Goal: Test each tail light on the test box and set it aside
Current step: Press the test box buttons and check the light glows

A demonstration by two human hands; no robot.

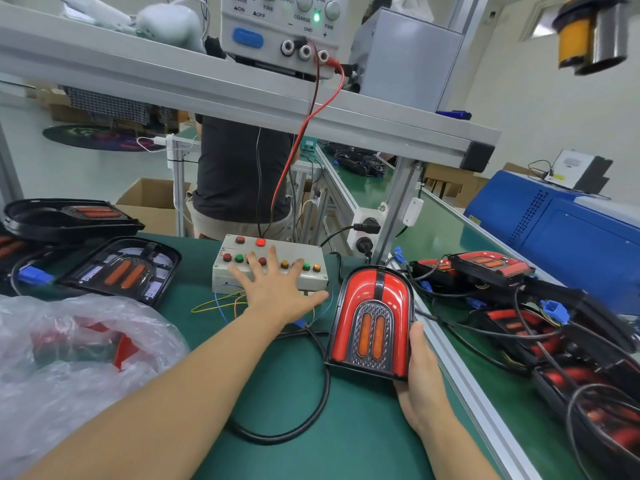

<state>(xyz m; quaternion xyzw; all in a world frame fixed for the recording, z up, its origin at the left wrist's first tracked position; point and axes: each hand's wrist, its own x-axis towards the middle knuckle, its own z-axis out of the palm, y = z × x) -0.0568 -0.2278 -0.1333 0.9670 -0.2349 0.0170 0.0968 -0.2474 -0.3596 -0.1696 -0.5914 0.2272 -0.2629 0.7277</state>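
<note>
1. Left hand (277,284) was spread flat over the test box (270,263), fingers straight and fanned across the near row of coloured buttons, not gripping anything.
2. Right hand (420,372) was wrapped around the right edge of a red tail light (372,322), thumb up along its side, propping it tilted on the green mat (346,427) just right of the box.
3. One red button (260,242) in the far row was glowing.
4. Red and black leads (298,150) ran from the box up to a bench power supply (280,26) on the overhead shelf, green LED lit.
5. Pile of tail lights (540,313) with tangled cables sat far right, past the bench rail.
6. Two black backing shells (121,268) lay left, clear plastic bag (69,358) near left.
</note>
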